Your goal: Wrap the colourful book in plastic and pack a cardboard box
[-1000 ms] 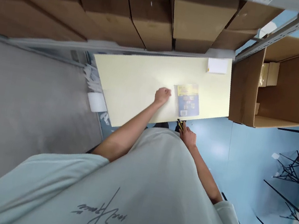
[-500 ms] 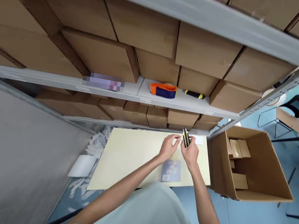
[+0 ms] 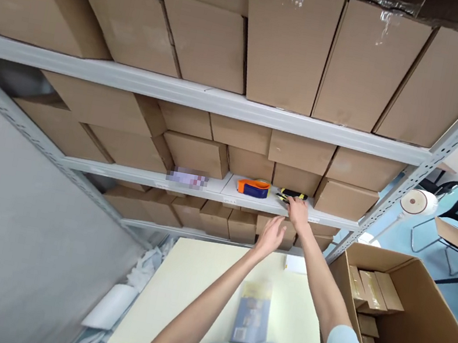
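My right hand (image 3: 298, 212) reaches up to the grey shelf board (image 3: 208, 187), its fingers closed on a yellow-and-black utility knife (image 3: 283, 196) that lies at the shelf edge. A second yellow-and-black tool (image 3: 296, 194) lies just behind it. An orange-and-blue tape dispenser (image 3: 254, 187) stands to the left of my right hand. My left hand (image 3: 270, 237) hovers lower, in front of the shelf, with loose open fingers and nothing in it. A blue-and-yellow flat package (image 3: 252, 311) lies on the pale yellow table (image 3: 182, 287) below.
Brown cardboard boxes (image 3: 287, 40) fill the shelves above and behind. A large open carton (image 3: 434, 314) with small boxes inside stands at the right. A white pad (image 3: 296, 264) lies at the table's far edge. White scraps (image 3: 112, 304) lie on the floor at the left.
The view tilted up from the table to the shelves. My right hand carried the knife from above the table up to the shelf; my left hand rose and opened.
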Available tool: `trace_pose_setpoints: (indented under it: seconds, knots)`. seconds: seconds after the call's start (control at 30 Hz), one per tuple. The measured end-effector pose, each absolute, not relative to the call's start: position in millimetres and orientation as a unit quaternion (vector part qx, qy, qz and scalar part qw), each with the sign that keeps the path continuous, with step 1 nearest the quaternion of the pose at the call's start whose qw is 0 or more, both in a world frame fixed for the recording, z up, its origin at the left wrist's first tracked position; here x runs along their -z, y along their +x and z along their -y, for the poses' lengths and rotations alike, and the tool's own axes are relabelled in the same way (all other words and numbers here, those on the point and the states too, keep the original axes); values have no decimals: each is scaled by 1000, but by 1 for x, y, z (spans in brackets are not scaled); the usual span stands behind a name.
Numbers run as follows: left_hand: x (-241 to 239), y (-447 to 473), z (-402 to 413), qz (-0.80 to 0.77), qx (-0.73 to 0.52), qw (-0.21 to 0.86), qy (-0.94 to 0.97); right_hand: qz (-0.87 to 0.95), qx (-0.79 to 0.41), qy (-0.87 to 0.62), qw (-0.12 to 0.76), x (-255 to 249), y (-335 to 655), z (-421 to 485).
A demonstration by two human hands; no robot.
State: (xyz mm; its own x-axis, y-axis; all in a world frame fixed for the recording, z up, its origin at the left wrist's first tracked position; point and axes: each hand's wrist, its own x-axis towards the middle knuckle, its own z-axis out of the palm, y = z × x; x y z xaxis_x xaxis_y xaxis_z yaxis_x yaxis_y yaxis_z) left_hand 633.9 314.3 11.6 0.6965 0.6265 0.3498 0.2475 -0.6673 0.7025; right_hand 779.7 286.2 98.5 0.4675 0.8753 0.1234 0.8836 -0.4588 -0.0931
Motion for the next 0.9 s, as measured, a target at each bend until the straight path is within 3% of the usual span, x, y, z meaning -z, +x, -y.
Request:
trace_pose_setpoints:
  seconds: [0.3, 0.47, 0.6, 0.7, 0.77, 0.9]
  knots:
    - [80, 554, -278, -358, -167, 312, 864, 529, 18, -846, 68, -68, 802, -289]
    - [154, 494, -252, -436, -55, 363, 822, 505, 94, -820, 252, 11, 784, -245]
    - [218, 449, -222, -470, 34, 405, 784, 440, -55, -836, 323, 128, 728, -157]
    - [250, 427, -201, -475, 73, 438, 760, 287, -242, -883, 282, 199, 675, -83]
    - [263, 420, -192, -477, 84, 456, 747, 200, -320, -892, 249, 229, 648, -52]
    - [274, 420, -185, -482, 79, 477, 731, 147, -362, -889, 238, 261, 626, -42]
